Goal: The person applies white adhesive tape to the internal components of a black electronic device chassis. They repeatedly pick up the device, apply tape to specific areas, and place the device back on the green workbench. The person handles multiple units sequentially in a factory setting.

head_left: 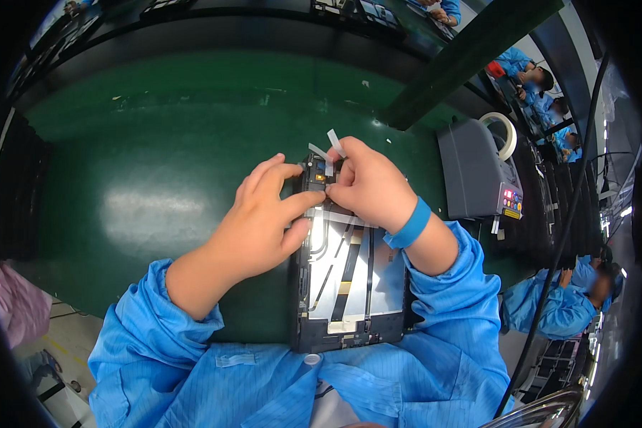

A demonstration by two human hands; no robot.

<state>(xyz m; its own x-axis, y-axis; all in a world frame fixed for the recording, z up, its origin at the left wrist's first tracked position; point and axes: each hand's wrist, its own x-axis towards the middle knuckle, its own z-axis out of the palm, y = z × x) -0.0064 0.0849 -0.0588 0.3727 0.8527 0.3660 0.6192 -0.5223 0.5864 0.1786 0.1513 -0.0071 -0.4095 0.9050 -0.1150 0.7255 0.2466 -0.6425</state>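
Two bare hands meet over the far end of an opened flat device (384, 282), which lies on the green desk (157, 157) directly under both grips and stretches from them back toward the wearer's body. The left grip (257, 217) has its fingers spread, some tips at the device's far left edge and another close beside the right thumb; nothing appears pinched in it. The right grip (374, 182) is bent inward, thumb and fingers drawn together over the same end, but what may lie between those tips is hidden, so I cannot tell whether it holds anything. One pale strip (336, 143) juts out beyond the right grip's curled fingers, and a second pale strip (321, 152) slants just left of it. On the near side of the right grip, a whitish band (346, 216) crosses the device. Well to its right stands a grey dispenser (471, 171) with a tape roll (511, 139).

For work this close, the left grip would do best to steady the edge with light pressure, leaving fine movement to the right. Handling strips by their ends should avoid wrinkles. Any pull is better low and slow: the dark ribbon (349, 267) nearer the body looks easy to crease.
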